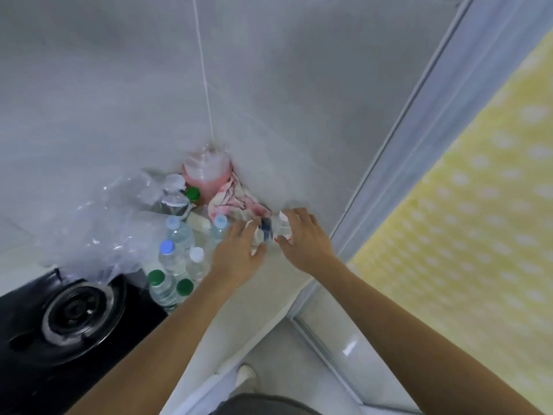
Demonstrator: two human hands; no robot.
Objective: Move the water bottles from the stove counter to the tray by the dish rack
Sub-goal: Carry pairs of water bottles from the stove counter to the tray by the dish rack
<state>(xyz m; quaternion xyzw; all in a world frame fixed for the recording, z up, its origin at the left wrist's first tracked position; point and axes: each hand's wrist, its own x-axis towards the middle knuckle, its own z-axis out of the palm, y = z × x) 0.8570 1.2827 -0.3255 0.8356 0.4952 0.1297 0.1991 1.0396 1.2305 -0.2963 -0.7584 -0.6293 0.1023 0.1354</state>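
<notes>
Both forearms reach in from the bottom edge toward the counter (278, 277) corner. Left of them sits the black stove (59, 319), with crumpled clear plastic (104, 223) heaped behind it. A pink jug (208, 175) stands in the corner with a stained cloth (236, 202) against it. The bottles (176, 256) crowd between stove and cloth: green, blue and white caps, packed close, some touching.

The right hand (302, 235) curls round a small clear bottle with a white cap (282, 227) at the far right of the group, by the wall. The left hand (239, 253) curls round another bottle (257, 235) just beside it, mostly hidden by the fingers. No tray or dish rack is in view, so every bottle is on the stove counter.

Risks, as I judge them: the left forearm passes right over the packed bottles, so a low lift could knock one over and topple its neighbours toward the burner or off the front edge. The cloth lies against the two gripped bottles and could drag along. Thin, wet-looking plastic may slip or buckle if squeezed hard. Blur hides how firm either grip is.
</notes>
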